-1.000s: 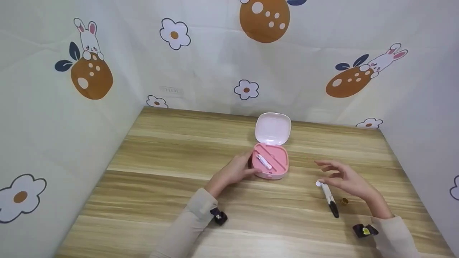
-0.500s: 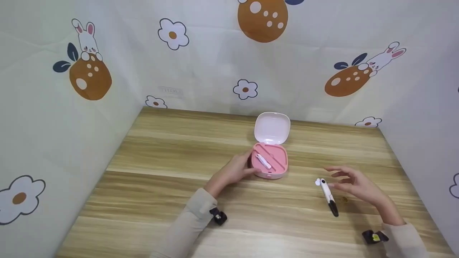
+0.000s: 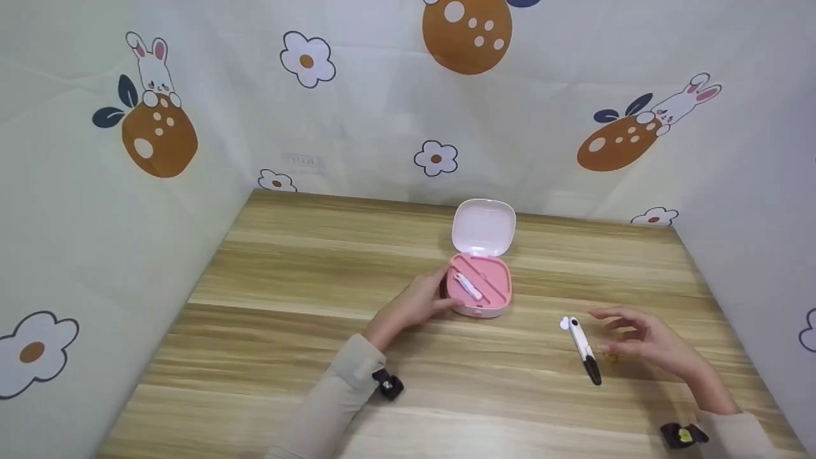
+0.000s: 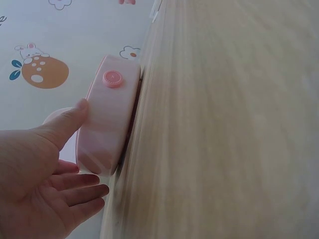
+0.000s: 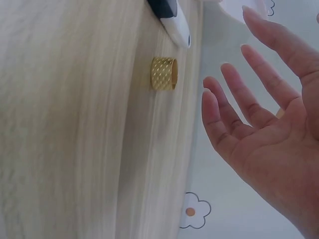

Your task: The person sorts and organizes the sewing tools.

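In the head view a pink case (image 3: 491,271) stands with its pale lid (image 3: 484,227) raised at the back. A small white tool (image 3: 468,287), like a nail clipper, lies in its left compartment. My left hand (image 3: 417,299) holds the case's left front corner between thumb and fingers. To the right lies a slim white tool with a black end (image 3: 581,347), its kind unclear. My right hand (image 3: 650,341) hovers just right of it, fingers loosely bent and holding nothing. Below that hand, a gold textured ring (image 5: 162,73) rests on the table, partly hidden in the head view.
A small white flower-shaped piece (image 3: 564,323) lies at the upper tip of the slim tool. The wood-grain table (image 3: 280,255) is bounded by printed cloth walls (image 3: 363,115) at the back and both sides.
My right hand has drawn away from the slim tool, moving right and towards me. The left hand stays on the case.
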A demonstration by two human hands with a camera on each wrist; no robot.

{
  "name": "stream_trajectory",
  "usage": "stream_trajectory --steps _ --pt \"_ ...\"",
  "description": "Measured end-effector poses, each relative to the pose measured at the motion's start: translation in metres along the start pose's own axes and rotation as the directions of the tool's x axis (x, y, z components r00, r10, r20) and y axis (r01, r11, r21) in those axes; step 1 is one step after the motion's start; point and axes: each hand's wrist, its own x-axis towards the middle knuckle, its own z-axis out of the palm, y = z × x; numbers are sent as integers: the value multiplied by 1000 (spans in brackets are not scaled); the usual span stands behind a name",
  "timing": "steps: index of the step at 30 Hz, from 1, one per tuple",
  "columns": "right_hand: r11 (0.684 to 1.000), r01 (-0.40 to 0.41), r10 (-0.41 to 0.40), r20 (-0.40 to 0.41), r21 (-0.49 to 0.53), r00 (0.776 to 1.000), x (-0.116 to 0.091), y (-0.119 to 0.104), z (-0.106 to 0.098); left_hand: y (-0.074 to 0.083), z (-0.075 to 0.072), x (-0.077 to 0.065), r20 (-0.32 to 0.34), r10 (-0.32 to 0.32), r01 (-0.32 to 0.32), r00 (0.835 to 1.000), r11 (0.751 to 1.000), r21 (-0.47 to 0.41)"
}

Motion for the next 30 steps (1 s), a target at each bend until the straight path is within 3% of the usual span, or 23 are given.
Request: stream_trajectory --steps 9,21,30 --pt "1000 -7 7 -3 -14 1000 -15 13 -5 0 0 0 -8 23 -23 1000 1000 9" --pt "998 -21 16 89 54 996 -22 24 -9 -1 0 0 -2 18 -18 1000 1000 7" --pt "998 -66 64 63 17 996 -22 33 -10 -1 0 0 -2 11 -11 1000 1000 14"
